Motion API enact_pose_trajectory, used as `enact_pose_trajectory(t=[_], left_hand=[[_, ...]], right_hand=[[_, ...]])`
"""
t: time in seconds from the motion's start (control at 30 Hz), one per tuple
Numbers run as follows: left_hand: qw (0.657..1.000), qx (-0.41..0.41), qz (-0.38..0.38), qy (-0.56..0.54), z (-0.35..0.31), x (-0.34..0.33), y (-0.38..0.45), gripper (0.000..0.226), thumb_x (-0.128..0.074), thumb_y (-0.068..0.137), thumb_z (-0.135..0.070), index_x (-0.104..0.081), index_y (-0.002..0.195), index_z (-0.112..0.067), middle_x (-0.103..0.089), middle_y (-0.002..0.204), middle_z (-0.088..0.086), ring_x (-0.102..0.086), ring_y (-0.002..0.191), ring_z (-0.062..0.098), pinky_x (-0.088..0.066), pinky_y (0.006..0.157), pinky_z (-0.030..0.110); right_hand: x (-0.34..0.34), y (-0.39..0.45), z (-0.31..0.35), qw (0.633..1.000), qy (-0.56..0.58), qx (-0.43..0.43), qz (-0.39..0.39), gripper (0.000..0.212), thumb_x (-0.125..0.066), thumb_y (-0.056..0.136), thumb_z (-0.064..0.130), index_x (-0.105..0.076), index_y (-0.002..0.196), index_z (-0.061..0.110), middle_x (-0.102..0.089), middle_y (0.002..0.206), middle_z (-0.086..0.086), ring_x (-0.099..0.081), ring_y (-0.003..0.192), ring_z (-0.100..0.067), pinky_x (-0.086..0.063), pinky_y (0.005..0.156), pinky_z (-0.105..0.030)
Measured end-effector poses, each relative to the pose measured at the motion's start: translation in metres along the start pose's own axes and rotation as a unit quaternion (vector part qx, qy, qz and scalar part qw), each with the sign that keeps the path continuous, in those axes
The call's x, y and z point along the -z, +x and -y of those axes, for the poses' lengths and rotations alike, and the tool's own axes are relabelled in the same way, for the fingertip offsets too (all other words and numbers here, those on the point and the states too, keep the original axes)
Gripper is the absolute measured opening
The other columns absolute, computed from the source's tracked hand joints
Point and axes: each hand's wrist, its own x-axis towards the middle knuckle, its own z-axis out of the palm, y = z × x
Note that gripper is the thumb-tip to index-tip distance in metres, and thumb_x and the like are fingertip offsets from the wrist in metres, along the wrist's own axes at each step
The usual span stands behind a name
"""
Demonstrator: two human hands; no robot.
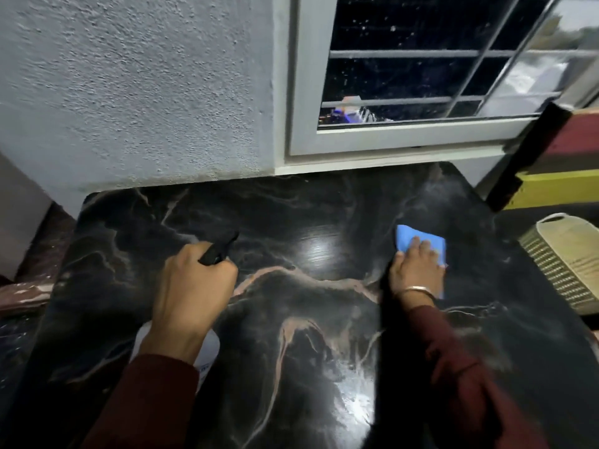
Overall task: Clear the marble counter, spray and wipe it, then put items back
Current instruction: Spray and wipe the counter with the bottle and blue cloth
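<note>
Spray bottle point(207, 348) gripped, cloth point(418, 243) pressed flat

There is just one camera, worn on the person's head. It looks forward and down at the black marble counter point(291, 319) from close above. The window point(421, 76) is behind the counter, at the top of the view.
</note>
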Motion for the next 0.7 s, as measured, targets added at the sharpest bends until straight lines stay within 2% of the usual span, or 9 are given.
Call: enact_pose_trajectory(t=[0.1, 0.17, 0.23, 0.3, 0.4, 0.47, 0.53, 0.63, 0.7], left_hand=[[1.0, -0.011, -0.002, 0.01, -0.021, -0.017, -0.001, 0.022, -0.058, 0.087, -0.016, -0.057, 0.066, -0.009, -0.059, 0.068, 0.013, -0.056, 0.07, 0.034, -0.043, 0.063, 0.04], [1.0, -0.021, -0.005, 0.011, -0.037, -0.031, -0.004, 0.022, -0.057, 0.086, -0.018, -0.057, 0.066, -0.008, -0.06, 0.067, 0.013, -0.058, 0.071, 0.037, -0.043, 0.064, 0.04], [0.999, -0.031, -0.009, 0.021, -0.051, -0.044, -0.007, 0.022, -0.057, 0.085, -0.019, -0.059, 0.067, -0.008, -0.06, 0.065, 0.012, -0.058, 0.072, 0.037, -0.046, 0.066, 0.04], [0.999, -0.032, -0.008, 0.026, -0.061, -0.055, -0.012, 0.02, -0.058, 0.084, -0.02, -0.059, 0.067, -0.009, -0.06, 0.064, 0.011, -0.059, 0.071, 0.036, -0.047, 0.066, 0.041], [1.0, -0.015, -0.006, 0.02, -0.07, -0.068, -0.021, 0.018, -0.058, 0.084, -0.019, -0.061, 0.07, -0.009, -0.061, 0.066, 0.01, -0.058, 0.068, 0.03, -0.044, 0.062, 0.038], [1.0, -0.012, -0.005, 0.022, -0.072, -0.072, -0.031, 0.02, -0.058, 0.086, -0.018, -0.059, 0.069, -0.007, -0.059, 0.068, 0.01, -0.054, 0.066, 0.023, -0.04, 0.058, 0.035], [1.0, -0.012, -0.01, 0.013, -0.072, -0.072, -0.041, 0.022, -0.058, 0.085, -0.018, -0.055, 0.067, -0.006, -0.058, 0.067, 0.011, -0.054, 0.066, 0.025, -0.041, 0.06, 0.039], [1.0, -0.019, -0.014, 0.01, -0.064, -0.068, -0.048, 0.021, -0.059, 0.084, -0.018, -0.053, 0.067, -0.006, -0.057, 0.064, 0.01, -0.055, 0.065, 0.027, -0.039, 0.058, 0.039], [0.999, -0.026, -0.018, 0.008, -0.058, -0.061, -0.051, 0.022, -0.058, 0.083, -0.017, -0.051, 0.065, -0.007, -0.056, 0.062, 0.008, -0.055, 0.066, 0.029, -0.037, 0.056, 0.037]], right_hand=[[-0.027, -0.057, 0.069, 0.984, -0.004, 0.178, 0.016, 0.059, -0.027, 0.093, 0.034, -0.033, 0.145, 0.007, -0.034, 0.15, -0.018, -0.034, 0.136, -0.038, -0.026, 0.108, -0.051], [-0.044, -0.113, 0.106, 0.938, 0.001, 0.345, 0.041, 0.059, -0.027, 0.089, 0.039, -0.041, 0.141, 0.012, -0.042, 0.146, -0.013, -0.041, 0.132, -0.034, -0.033, 0.106, -0.049], [-0.046, -0.152, 0.118, 0.871, -0.008, 0.485, 0.08, 0.055, -0.03, 0.089, 0.039, -0.043, 0.139, 0.018, -0.044, 0.145, -0.005, -0.039, 0.134, -0.029, -0.033, 0.109, -0.045], [-0.037, -0.144, 0.106, 0.837, -0.008, 0.54, 0.095, 0.053, -0.034, 0.094, 0.037, -0.034, 0.144, 0.02, -0.035, 0.151, -0.003, -0.027, 0.141, -0.025, -0.022, 0.115, -0.043], [-0.024, -0.08, 0.061, 0.879, 0.01, 0.469, 0.087, 0.056, -0.028, 0.098, 0.036, -0.02, 0.15, 0.017, -0.022, 0.157, -0.006, -0.019, 0.144, -0.026, -0.013, 0.115, -0.043], [-0.012, -0.033, 0.013, 0.93, 0.018, 0.364, 0.045, 0.061, -0.019, 0.093, 0.039, -0.03, 0.147, 0.012, -0.031, 0.153, -0.011, -0.03, 0.14, -0.029, -0.023, 0.112, -0.044], [-0.001, 0.008, -0.052, 0.967, 0.01, 0.254, 0.009, 0.062, -0.022, 0.091, 0.039, -0.038, 0.142, 0.007, -0.039, 0.147, -0.016, -0.037, 0.135, -0.033, -0.03, 0.108, -0.049], [0.017, 0.031, -0.121, 0.996, 0.016, 0.091, -0.019, 0.056, -0.029, 0.094, 0.031, -0.037, 0.142, 0.003, -0.036, 0.147, -0.021, -0.033, 0.135, -0.037, -0.031, 0.104, -0.054], [0.019, 0.016, -0.117, 1.0, 0.02, 0.012, -0.012, 0.053, -0.034, 0.097, 0.024, -0.03, 0.145, 0.002, -0.028, 0.151, -0.021, -0.025, 0.138, -0.038, -0.024, 0.108, -0.055]])
